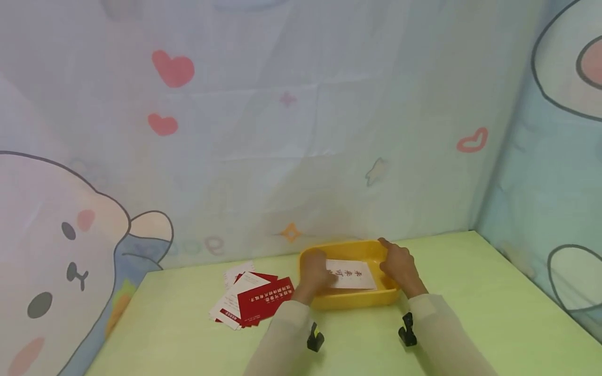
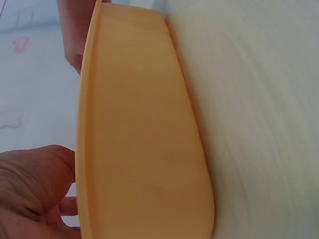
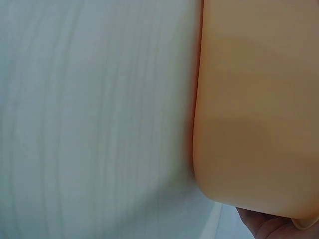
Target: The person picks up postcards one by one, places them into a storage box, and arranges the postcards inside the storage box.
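Observation:
In the head view a yellow plastic tray (image 1: 355,300) stands on the table, with a white card (image 1: 355,275) bearing dark characters inside it. My left hand (image 1: 317,274), somewhat blurred, reaches over the tray's left part and holds the card's left end, thumb on top. Its fingers (image 2: 37,179) show curled past the tray's rim in the left wrist view, which hides the card. At the tray's right end my right hand (image 1: 400,266) grips the rim. Only a bit of that hand (image 3: 266,222) appears under the tray's wall (image 3: 259,124) in the right wrist view.
Left of the tray lies a loose, overlapping pile of red cards (image 1: 265,300) and white cards (image 1: 235,303). Behind the light green table (image 1: 470,292) hangs a printed cloth (image 1: 282,172), and another cloth wall (image 1: 555,209) closes the right side.

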`<state>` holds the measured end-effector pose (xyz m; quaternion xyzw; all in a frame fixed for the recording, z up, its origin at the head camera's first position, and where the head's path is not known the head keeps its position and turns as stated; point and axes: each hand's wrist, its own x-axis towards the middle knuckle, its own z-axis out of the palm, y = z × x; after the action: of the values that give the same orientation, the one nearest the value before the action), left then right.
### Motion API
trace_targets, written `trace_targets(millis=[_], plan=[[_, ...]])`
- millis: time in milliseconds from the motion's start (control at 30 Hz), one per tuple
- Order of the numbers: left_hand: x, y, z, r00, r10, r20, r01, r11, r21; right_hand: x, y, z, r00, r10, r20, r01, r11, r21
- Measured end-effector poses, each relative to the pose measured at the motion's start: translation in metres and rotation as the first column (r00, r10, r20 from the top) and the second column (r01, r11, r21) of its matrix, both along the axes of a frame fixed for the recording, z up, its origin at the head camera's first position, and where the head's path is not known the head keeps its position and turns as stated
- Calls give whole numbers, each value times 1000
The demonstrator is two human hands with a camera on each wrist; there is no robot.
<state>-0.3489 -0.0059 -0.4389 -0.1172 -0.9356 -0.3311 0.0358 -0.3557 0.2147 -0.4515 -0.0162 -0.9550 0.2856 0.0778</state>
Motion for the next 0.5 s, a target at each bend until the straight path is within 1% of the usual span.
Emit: trace_targets(millis=[67, 133, 267, 367, 500], plan=[[3, 1, -1, 999, -2, 32, 2, 1000, -15, 0, -1, -2, 1000, -3, 9, 3, 1000, 11], [5, 3, -2, 999, -7, 40, 9, 999, -32, 0, -2, -3, 1000, -8, 14, 7, 1000, 15], [7, 7, 0, 1000, -15, 25, 17, 995, -103, -1, -2, -3, 1000, -20, 9, 19, 999, 26], [8, 10, 1, 1000, -10, 19, 12, 988, -152, -3, -1, -3, 1000, -24, 11, 24, 999, 24], [9, 15, 1, 999, 4, 52, 6, 983, -184, -2, 0, -3, 1000, -23, 6, 23, 1000, 21]])
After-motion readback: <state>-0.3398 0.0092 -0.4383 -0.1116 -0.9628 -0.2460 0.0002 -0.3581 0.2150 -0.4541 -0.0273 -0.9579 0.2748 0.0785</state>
